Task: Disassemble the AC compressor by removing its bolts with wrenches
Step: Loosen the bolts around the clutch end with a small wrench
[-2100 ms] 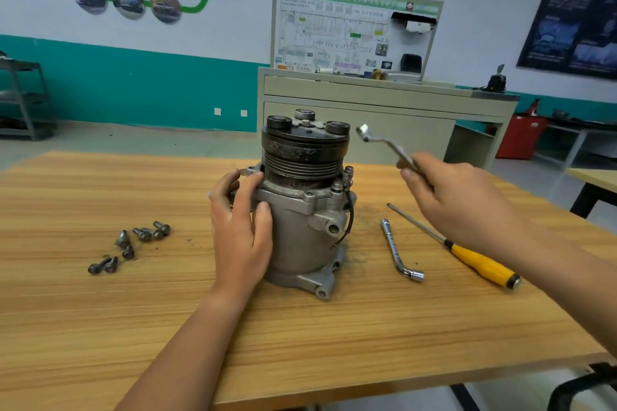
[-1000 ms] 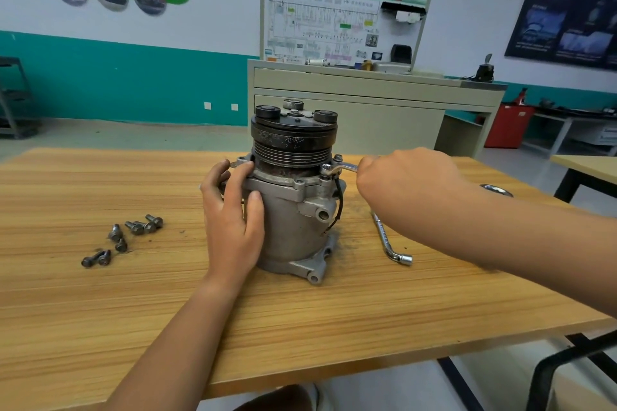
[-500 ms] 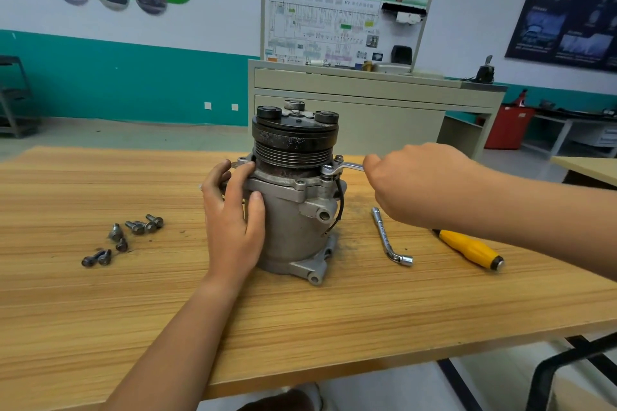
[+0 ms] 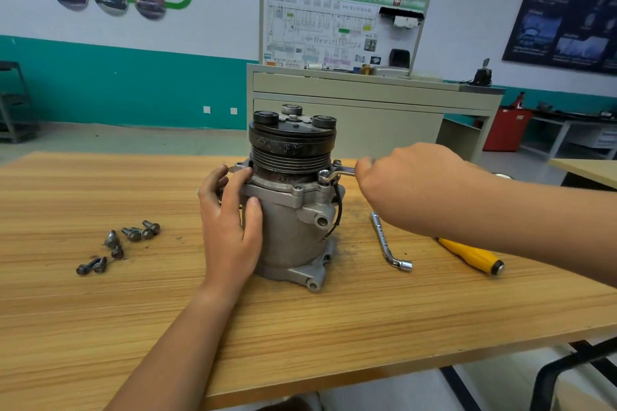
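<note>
A grey AC compressor [image 4: 290, 230] with a black pulley on top stands upright in the middle of the wooden table [image 4: 300, 327]. My left hand [image 4: 230, 227] wraps its fingers round the left side of the housing. My right hand [image 4: 410, 183] grips a silver wrench [image 4: 335, 173] whose ring end sits on a bolt at the right of the compressor's upper flange. Most of the wrench's handle is hidden inside my fist. Several removed bolts [image 4: 120, 243] lie loose on the table to the left.
An L-shaped socket wrench [image 4: 389, 243] lies on the table right of the compressor. A yellow-handled screwdriver [image 4: 472, 255] lies further right, partly under my right forearm. A grey cabinet with a wiring board [image 4: 340, 90] stands behind the table.
My right hand brought the wrench down from the air onto the flange bolt, then swung its handle a little outward. My left hand stayed on the housing.
</note>
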Motion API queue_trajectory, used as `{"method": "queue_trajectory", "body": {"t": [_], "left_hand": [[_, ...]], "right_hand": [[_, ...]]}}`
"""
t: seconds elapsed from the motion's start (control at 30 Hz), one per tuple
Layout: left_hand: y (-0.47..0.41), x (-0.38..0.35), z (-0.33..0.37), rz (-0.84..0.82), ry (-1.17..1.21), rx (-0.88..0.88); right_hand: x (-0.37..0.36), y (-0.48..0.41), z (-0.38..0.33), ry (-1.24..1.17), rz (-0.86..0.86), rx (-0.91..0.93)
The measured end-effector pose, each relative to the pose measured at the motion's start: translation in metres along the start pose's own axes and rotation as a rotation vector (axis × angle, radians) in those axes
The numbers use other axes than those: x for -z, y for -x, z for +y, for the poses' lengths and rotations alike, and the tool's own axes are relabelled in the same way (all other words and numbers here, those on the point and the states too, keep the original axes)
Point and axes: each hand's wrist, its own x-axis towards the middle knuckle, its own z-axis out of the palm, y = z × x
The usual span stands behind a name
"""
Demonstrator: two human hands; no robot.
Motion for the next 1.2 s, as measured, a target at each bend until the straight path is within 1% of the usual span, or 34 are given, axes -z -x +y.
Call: {"method": "queue_trajectory", "body": {"t": [0.1, 0.27, 0.33, 0.5, 0.7, 0.93, 1.07, 1.2], "left_hand": [[0.000, 0.000, 0.000, 0.009, 0.001, -0.002], [-0.001, 0.001, 0.003, 0.015, -0.009, -0.024], [-0.001, 0.000, 0.003, 0.013, -0.005, -0.023], [-0.002, -0.001, 0.001, 0.025, -0.008, -0.038], [-0.001, 0.001, 0.002, 0.024, -0.022, -0.020], [-0.001, 0.001, 0.002, 0.010, -0.022, -0.015], [-0.001, 0.001, 0.002, 0.010, -0.022, -0.012], [0.000, 0.001, 0.002, 0.007, -0.018, -0.002]], "right_hand": [[0.003, 0.001, 0.001, 0.005, 0.003, 0.001], [0.000, 0.000, -0.002, -0.067, 0.003, -0.046], [-0.001, 0.000, -0.005, -0.043, -0.009, -0.061], [0.004, -0.001, -0.002, 0.083, 0.000, -0.004], [-0.004, -0.011, 0.012, -0.015, -0.008, -0.037], [-0.014, -0.006, 0.002, 0.110, 0.031, -0.008], [-0.006, -0.009, 0.010, 0.085, 0.038, -0.009], [0.000, -0.012, 0.015, 0.147, 0.068, 0.012]]}}
